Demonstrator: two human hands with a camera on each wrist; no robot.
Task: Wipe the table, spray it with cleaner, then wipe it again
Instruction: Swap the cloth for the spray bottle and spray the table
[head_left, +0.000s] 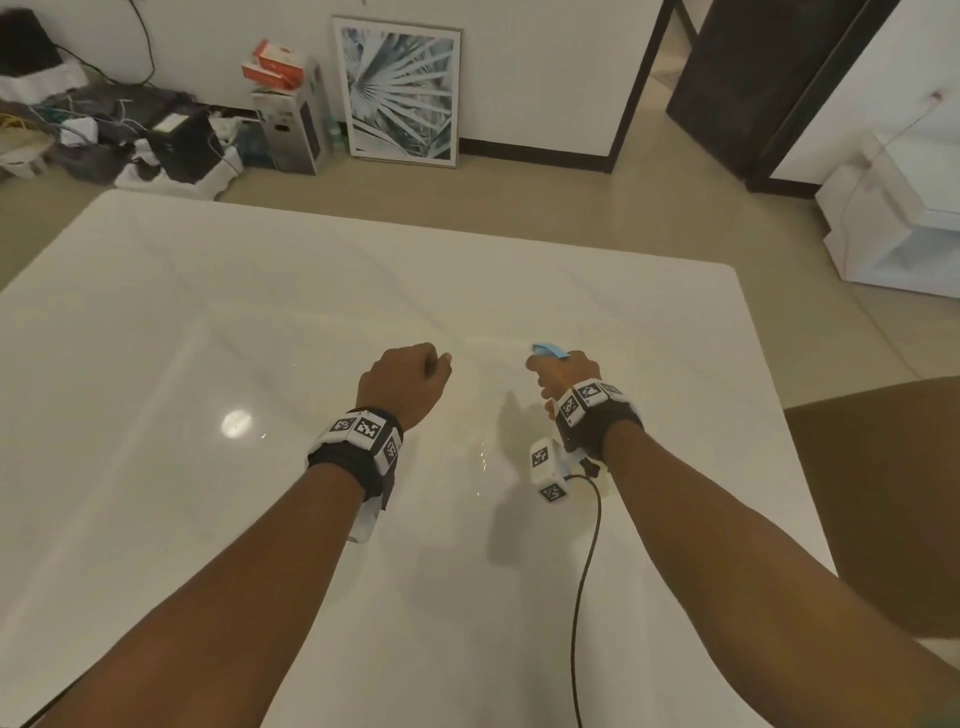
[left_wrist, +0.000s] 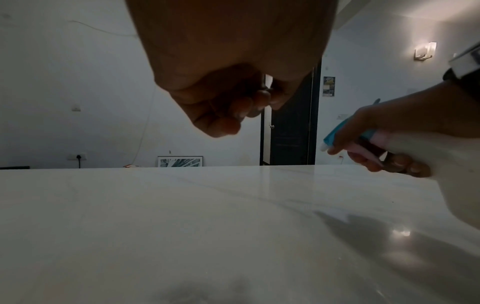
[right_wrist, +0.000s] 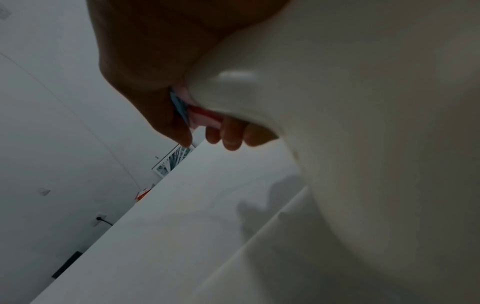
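Note:
A glossy white table fills the head view. My right hand grips a white spray bottle just above the table's middle right. Its blue nozzle points away from me and a little left, and fingers curl round the pink trigger. The bottle's body fills much of the right wrist view. My left hand hovers over the table to the left of the bottle. Its fingers are curled into a fist with nothing in it. No cloth shows in any view.
On the floor beyond the table's far edge, a framed leaf picture leans on the wall beside cardboard boxes and a tangle of cables. A brown chair stands at the table's right side. A black cable hangs from my right wrist.

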